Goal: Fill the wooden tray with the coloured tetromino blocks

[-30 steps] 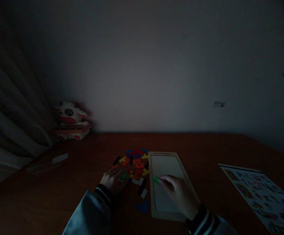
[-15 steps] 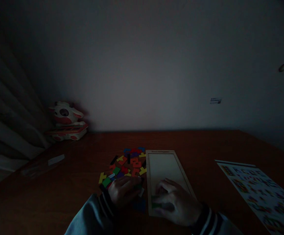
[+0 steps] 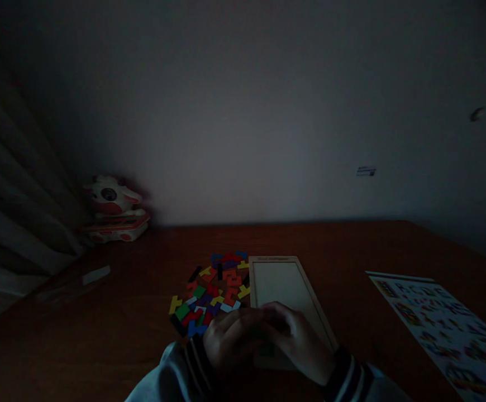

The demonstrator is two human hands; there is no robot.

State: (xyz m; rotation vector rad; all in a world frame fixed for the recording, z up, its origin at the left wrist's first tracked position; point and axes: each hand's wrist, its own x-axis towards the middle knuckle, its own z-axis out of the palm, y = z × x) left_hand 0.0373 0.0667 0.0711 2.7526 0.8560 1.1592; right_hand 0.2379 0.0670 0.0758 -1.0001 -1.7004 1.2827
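A pale wooden tray lies on the brown table, its upper part bare. To its left spreads a loose pile of coloured puzzle pieces. My left hand is closed at the tray's lower left edge, its fingers curled and touching my right hand. My right hand is over the lower part of the tray, with thumb and fingers bent together. Whatever lies between the fingers is dark and hard to make out. A green piece shows in the tray's lower left corner, just under the hands.
A printed pattern sheet lies on the right of the table. At the back left stands a cow-shaped toy with a keyboard. A small white slip lies at the left, near a curtain.
My left hand has moved right from the pieces to the tray's edge, uncovering several of them. My right hand has shifted slightly up, and the two hands now meet.
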